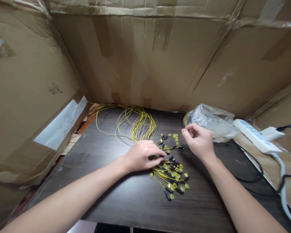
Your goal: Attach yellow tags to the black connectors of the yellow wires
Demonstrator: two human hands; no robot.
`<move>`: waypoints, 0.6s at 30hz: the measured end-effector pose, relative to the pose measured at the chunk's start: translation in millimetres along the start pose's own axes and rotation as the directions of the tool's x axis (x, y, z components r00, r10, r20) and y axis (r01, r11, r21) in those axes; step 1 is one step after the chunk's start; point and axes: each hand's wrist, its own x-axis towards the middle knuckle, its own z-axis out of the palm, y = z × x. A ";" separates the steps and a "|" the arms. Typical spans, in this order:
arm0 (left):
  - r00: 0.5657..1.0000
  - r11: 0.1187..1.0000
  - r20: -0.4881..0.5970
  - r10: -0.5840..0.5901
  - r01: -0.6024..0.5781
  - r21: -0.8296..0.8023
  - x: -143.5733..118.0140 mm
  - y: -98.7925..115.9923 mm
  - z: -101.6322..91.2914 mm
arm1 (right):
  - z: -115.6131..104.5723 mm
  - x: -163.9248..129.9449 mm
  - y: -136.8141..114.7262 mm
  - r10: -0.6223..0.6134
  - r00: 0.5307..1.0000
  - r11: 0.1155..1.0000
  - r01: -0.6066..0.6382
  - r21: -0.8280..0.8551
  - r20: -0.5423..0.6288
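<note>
A bundle of thin yellow cables loops across the back of the dark wooden table. Their ends, with black connectors and yellow caps, fan out near the middle. My left hand lies palm down on the cables just where the loops meet the connector ends, fingers pressed on them. My right hand hovers a little to the right, fingers curled and pinched together; whether it holds something small I cannot tell. A few loose yellow caps lie between the two hands.
Cardboard walls enclose the table at the back and both sides. A crumpled clear plastic bag lies behind my right hand. At the right sits a white power strip with a white plug and black and white cords.
</note>
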 end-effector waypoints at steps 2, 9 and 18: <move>0.999 0.998 0.018 0.047 -0.048 0.040 0.2 0.6 0.4 | 0.2 4.4 16.6 0.063 0.997 0.997 -0.065 -0.038 -0.053; 0.993 0.990 0.031 -0.118 0.120 -0.072 -0.5 -1.0 1.4 | 8.5 4.7 32.8 0.109 0.992 0.987 -0.116 -0.113 -0.069; 0.907 0.899 -0.076 -0.415 0.396 -0.189 4.3 -1.2 -0.4 | 25.1 1.3 27.9 -0.161 0.907 0.926 0.275 -0.258 0.390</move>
